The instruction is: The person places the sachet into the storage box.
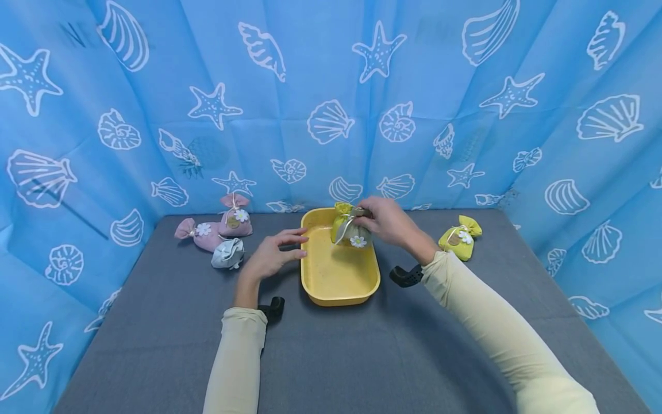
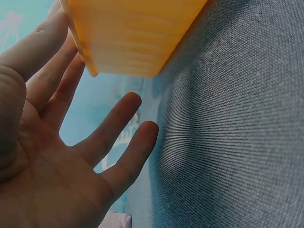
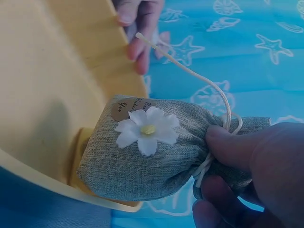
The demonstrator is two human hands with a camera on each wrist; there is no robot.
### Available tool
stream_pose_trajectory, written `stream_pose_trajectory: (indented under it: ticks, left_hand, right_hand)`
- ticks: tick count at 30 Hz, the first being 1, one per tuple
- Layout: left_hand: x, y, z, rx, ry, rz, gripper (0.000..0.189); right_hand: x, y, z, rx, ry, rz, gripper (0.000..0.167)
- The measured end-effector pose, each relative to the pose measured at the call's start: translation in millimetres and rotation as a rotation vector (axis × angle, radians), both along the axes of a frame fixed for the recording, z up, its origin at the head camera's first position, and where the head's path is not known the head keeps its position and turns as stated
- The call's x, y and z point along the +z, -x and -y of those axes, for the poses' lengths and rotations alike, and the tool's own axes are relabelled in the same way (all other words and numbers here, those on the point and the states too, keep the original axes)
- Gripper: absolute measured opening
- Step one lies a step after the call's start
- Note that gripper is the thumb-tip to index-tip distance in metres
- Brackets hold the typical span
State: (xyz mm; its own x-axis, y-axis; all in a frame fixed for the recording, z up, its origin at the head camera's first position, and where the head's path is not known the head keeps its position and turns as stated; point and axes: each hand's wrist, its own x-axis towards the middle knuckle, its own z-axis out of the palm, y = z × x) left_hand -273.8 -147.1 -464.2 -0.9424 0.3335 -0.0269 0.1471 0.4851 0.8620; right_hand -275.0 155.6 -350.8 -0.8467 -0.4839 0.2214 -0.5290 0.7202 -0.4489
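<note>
My right hand [image 1: 388,221] pinches a grey drawstring pouch [image 3: 137,156] by its tied neck, over the far right part of a yellow plastic basin [image 1: 338,282]. A white daisy and a round brown tag sit on the pouch's front. Partly hidden behind it, a yellow pouch [image 1: 342,209] is at the basin's far end. My left hand [image 1: 271,254] has its fingers spread at the basin's left rim; in the left wrist view the thumb and some fingers of this hand [image 2: 61,156] touch the rim, and the others stand free.
Left on the grey tabletop [image 1: 331,356] lie two pink pouches [image 1: 237,223] and a pale grey-blue pouch [image 1: 227,254], close together. Another yellow pouch [image 1: 459,244] with a daisy lies to the right. A blue curtain [image 1: 320,69] with shells and starfish hangs behind and at both sides.
</note>
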Motion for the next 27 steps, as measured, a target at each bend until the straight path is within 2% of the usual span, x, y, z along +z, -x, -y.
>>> stream_pose_trajectory:
  ticks: [11,17,24,27]
  left_hand:
    - [0.1,-0.3,-0.1,0.008,-0.004,0.002,0.043]
    - [1.9,-1.3,-2.0,0.006,0.001,0.017,0.045]
    - [1.2,-0.3,-1.3,0.008,0.0,0.024,0.046]
    - [1.0,-0.4,-1.3,0.009,-0.004,0.03,0.046]
  right_hand:
    - [-20.4,6.4,10,-0.038,-0.103,0.135,0.009]
    - [-31.0,8.0,12,-0.039,-0.158,0.148,0.012]
    - [-30.4,7.4,10,-0.06,-0.133,0.173,0.014]
    - [-26.9,6.3,6,-0.062,-0.104,0.186,0.025]
